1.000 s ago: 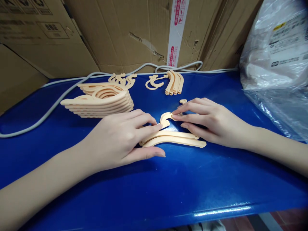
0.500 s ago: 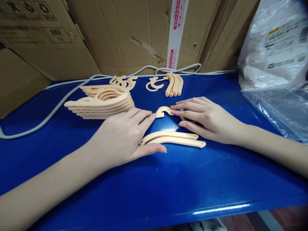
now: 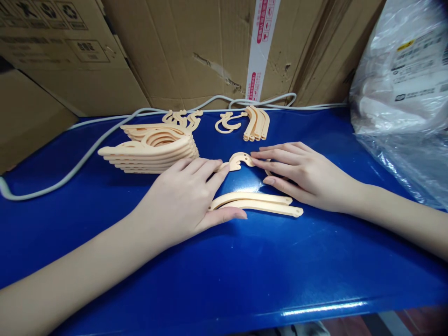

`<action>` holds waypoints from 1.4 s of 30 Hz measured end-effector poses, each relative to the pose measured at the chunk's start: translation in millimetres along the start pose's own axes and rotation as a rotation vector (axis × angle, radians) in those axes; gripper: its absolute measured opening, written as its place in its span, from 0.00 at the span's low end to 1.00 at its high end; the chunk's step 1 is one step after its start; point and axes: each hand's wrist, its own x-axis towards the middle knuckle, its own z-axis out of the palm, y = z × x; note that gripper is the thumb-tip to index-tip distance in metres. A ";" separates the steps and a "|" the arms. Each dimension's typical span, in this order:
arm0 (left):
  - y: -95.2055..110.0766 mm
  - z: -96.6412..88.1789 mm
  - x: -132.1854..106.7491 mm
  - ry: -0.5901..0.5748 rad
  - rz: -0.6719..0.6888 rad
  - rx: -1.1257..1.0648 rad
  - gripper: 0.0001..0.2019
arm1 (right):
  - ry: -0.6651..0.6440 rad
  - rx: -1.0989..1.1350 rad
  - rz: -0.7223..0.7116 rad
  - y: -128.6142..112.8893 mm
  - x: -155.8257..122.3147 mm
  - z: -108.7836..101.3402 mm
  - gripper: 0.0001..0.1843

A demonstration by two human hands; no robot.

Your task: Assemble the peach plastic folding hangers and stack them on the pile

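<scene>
My left hand (image 3: 185, 193) lies palm down with its fingers stretched out and thumb apart. Its fingertips touch the left part of a cream hanger hook piece (image 3: 241, 157). My right hand (image 3: 297, 172) also rests flat and spread, its fingertips at the right end of that piece, partly covering it. Two curved cream hanger arms (image 3: 262, 203) lie side by side just below, their left ends close to my left thumb. Part of the hook piece is hidden under my fingers.
Behind my left hand stands a stack of cream hangers (image 3: 150, 149). Further back lie loose hooks (image 3: 182, 120), more hooks (image 3: 227, 122) and several hanger arms (image 3: 256, 123). A white cable (image 3: 101, 135), cardboard boxes (image 3: 196, 42) and a plastic-wrapped bundle (image 3: 402, 74) border the blue table (image 3: 280, 261).
The whole view has shifted slightly, so everything sits a little further right. Both hands stay flat in nearly the same place; slightly more of the hook piece shows beside my left fingertips.
</scene>
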 end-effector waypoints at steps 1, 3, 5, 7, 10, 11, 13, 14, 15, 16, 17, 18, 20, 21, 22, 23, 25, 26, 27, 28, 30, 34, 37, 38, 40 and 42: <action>-0.4 0.7 0.0 0.000 0.000 0.000 0.43 | -0.006 -0.002 0.002 0.2 0.0 0.4 0.22; -1.0 1.7 0.3 0.005 0.001 -0.003 0.43 | -0.017 -0.009 0.004 0.4 -0.1 0.7 0.23; -1.3 2.3 0.8 0.011 0.003 -0.012 0.42 | -0.025 -0.015 0.008 0.4 -0.1 0.6 0.23; -1.4 2.3 1.4 0.005 0.000 -0.025 0.42 | -0.030 -0.012 0.013 0.4 -0.2 0.4 0.23; -1.4 1.6 1.8 -0.009 -0.017 -0.048 0.41 | -0.019 -0.002 0.016 0.4 -0.8 0.2 0.24; -1.4 1.1 1.7 -0.013 -0.024 -0.054 0.41 | -0.014 -0.003 0.014 0.4 -1.0 0.3 0.24; -1.3 0.2 1.1 -0.026 -0.033 -0.060 0.41 | -0.010 -0.013 0.005 0.4 -1.4 0.7 0.24; -1.2 -0.1 0.7 -0.033 -0.035 -0.061 0.41 | -0.011 -0.019 0.002 0.3 -1.5 0.9 0.24; -1.0 -0.3 0.4 -0.037 -0.036 -0.060 0.42 | -0.011 -0.024 0.000 0.0 -1.5 1.0 0.24; -0.8 -0.3 0.0 -0.038 -0.035 -0.060 0.42 | -0.007 -0.029 0.002 -0.3 -1.4 1.0 0.24; -0.5 -0.4 -0.2 -0.038 -0.031 -0.060 0.41 | -0.002 -0.033 0.006 -0.7 -1.2 0.9 0.25; -0.2 -0.4 -0.3 -0.033 -0.029 -0.061 0.41 | 0.006 -0.040 0.012 -0.9 -1.0 0.6 0.25; 0.1 -1.2 -0.2 -0.023 -0.025 -0.067 0.41 | 0.019 -0.058 0.020 -0.7 -0.8 -0.6 0.25; 0.1 -2.2 0.1 -0.016 -0.021 -0.073 0.41 | 0.025 -0.066 0.021 0.0 -0.8 -1.6 0.25; -0.2 -3.7 0.3 -0.006 -0.012 -0.085 0.41 | 0.031 -0.073 0.021 1.3 -1.1 -2.7 0.25; -0.6 -5.6 0.6 0.004 0.002 -0.103 0.40 | 0.037 -0.074 0.023 3.1 -1.5 -4.1 0.24; -1.8 -10.5 1.0 0.021 0.055 -0.168 0.37 | 0.048 -0.068 0.031 8.4 -2.9 -7.4 0.23; -2.3 -13.0 1.1 0.027 0.089 -0.213 0.34 | 0.050 -0.065 0.037 11.7 -3.8 -9.2 0.23; -2.7 -15.2 1.1 0.029 0.120 -0.259 0.29 | 0.047 -0.065 0.043 15.2 -4.7 -11.0 0.22; -2.9 -16.9 1.0 0.034 0.149 -0.300 0.25 | 0.044 -0.069 0.052 18.9 -5.6 -12.7 0.21; -2.4 -18.5 0.9 0.042 0.185 -0.350 0.16 | 0.033 -0.089 0.064 25.9 -7.1 -15.5 0.19; -0.4 -16.2 0.7 0.024 0.213 -0.365 0.08 | 0.018 -0.142 0.058 35.3 -8.2 -16.8 0.19; -0.5 -13.7 0.6 0.003 0.212 -0.366 0.07 | 0.010 -0.198 0.022 37.0 -7.8 -14.3 0.19; -0.8 -13.2 0.5 -0.002 0.209 -0.365 0.07 | 0.010 -0.221 0.007 36.8 -7.5 -13.2 0.19; -1.2 -12.3 0.4 -0.006 0.201 -0.360 0.06 | 0.004 -0.271 -0.022 36.0 -6.7 -11.4 0.19; -1.3 -11.6 0.3 -0.010 0.191 -0.355 0.06 | -0.005 -0.324 -0.046 35.0 -5.7 -10.5 0.18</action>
